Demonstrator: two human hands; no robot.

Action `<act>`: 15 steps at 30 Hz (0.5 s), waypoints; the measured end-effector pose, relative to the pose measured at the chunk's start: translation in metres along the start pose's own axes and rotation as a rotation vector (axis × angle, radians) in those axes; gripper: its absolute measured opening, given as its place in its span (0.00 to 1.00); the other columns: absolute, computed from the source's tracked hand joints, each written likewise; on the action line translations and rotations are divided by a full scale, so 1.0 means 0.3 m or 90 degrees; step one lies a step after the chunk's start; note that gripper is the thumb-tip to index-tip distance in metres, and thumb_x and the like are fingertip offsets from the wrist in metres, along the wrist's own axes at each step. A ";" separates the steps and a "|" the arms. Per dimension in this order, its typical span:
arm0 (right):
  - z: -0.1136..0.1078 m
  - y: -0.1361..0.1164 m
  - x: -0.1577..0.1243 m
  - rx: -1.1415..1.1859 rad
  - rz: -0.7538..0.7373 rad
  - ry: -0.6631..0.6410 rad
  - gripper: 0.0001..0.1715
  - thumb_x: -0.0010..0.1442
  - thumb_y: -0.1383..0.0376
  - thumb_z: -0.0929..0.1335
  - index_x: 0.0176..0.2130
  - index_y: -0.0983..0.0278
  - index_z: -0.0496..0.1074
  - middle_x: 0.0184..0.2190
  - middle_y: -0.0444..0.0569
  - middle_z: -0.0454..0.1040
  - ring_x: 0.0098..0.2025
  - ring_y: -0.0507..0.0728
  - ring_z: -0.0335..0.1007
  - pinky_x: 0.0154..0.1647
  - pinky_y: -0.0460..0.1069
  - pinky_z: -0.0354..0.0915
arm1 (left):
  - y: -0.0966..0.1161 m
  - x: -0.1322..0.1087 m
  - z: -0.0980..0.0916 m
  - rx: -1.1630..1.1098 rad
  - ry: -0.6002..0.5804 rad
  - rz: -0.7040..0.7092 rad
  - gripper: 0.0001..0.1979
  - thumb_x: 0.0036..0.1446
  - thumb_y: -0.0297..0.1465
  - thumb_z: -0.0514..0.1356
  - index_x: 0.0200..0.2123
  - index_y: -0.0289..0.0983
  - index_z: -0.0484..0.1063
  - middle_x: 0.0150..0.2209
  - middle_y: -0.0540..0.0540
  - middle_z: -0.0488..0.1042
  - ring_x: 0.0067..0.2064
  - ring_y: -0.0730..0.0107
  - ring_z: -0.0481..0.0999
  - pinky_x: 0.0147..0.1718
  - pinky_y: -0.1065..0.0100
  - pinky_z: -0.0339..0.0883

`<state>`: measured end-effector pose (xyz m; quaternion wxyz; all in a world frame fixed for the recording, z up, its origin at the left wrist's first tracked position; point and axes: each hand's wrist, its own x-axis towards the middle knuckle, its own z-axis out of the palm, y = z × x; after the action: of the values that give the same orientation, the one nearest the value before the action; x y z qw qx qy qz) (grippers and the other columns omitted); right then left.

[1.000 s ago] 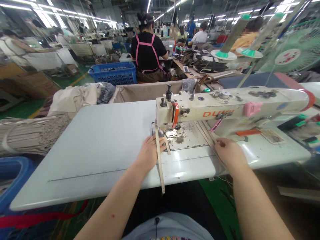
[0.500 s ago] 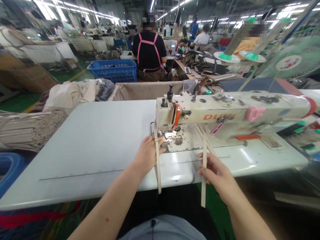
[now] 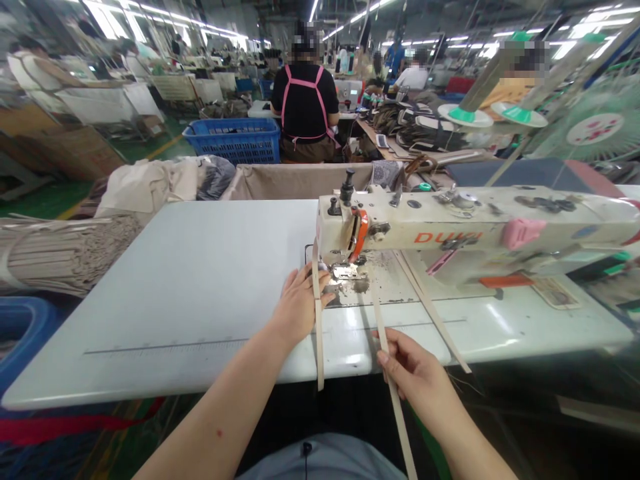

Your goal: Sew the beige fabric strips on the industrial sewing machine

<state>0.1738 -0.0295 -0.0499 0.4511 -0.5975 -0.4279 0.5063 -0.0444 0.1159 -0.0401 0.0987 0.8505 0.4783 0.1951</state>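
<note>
My left hand lies with fingers spread on the table beside the needle area of the sewing machine. A narrow beige strip runs down over its fingers and hangs past the table's front edge. Between thumb and fingers, my right hand pinches a second beige strip, which slants from near the machine's metal plate down past the edge. Other beige strips lie to the right, under the machine arm and out to the front edge.
The white table carries a printed ruler line. Bundled beige strips and a blue tub stand at the left. Behind are a fabric-lined bin, a blue basket and a person in a pink-strapped apron.
My right hand has moved left and slightly down, bringing its strip closer to my left hand. The strips at the right now lie visible apart from it. My left hand has stayed beside the machine.
</note>
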 end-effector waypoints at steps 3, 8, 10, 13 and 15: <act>0.012 0.016 0.004 -0.024 -0.033 -0.025 0.36 0.59 0.47 0.71 0.58 0.66 0.70 0.27 0.41 0.65 0.21 0.49 0.56 0.19 0.46 0.54 | -0.022 0.003 0.018 -0.019 0.027 0.016 0.18 0.69 0.35 0.58 0.60 0.45 0.73 0.64 0.46 0.72 0.72 0.53 0.59 0.71 0.41 0.47; 0.028 0.010 -0.008 -0.104 -0.045 -0.051 0.35 0.66 0.43 0.64 0.57 0.66 0.72 0.25 0.44 0.71 0.22 0.52 0.62 0.23 0.48 0.61 | -0.091 0.056 0.039 -0.101 0.096 0.035 0.15 0.65 0.27 0.57 0.52 0.39 0.77 0.58 0.41 0.76 0.65 0.55 0.70 0.68 0.51 0.62; 0.039 -0.002 -0.011 -0.137 -0.055 -0.078 0.34 0.67 0.44 0.63 0.59 0.65 0.72 0.25 0.45 0.73 0.25 0.54 0.66 0.27 0.49 0.64 | -0.118 0.098 0.037 -0.124 0.095 0.026 0.16 0.62 0.25 0.58 0.52 0.38 0.77 0.56 0.40 0.76 0.64 0.55 0.71 0.68 0.52 0.62; 0.064 -0.019 -0.002 -0.170 -0.072 -0.092 0.34 0.67 0.48 0.63 0.64 0.65 0.69 0.25 0.44 0.74 0.28 0.56 0.70 0.34 0.50 0.67 | -0.146 0.178 0.030 -0.134 0.071 0.029 0.15 0.61 0.26 0.58 0.51 0.36 0.77 0.56 0.39 0.77 0.63 0.53 0.72 0.69 0.50 0.60; 0.083 -0.027 0.011 -0.168 -0.078 -0.089 0.36 0.67 0.50 0.63 0.67 0.65 0.65 0.25 0.43 0.73 0.30 0.57 0.71 0.38 0.51 0.68 | -0.158 0.234 0.029 -0.135 0.062 0.036 0.14 0.62 0.27 0.59 0.50 0.36 0.78 0.55 0.39 0.78 0.61 0.53 0.73 0.68 0.51 0.61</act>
<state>0.1489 -0.0219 -0.0446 0.3677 -0.5880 -0.5567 0.4574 -0.0448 0.2006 -0.0481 0.1590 0.8379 0.4352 0.2886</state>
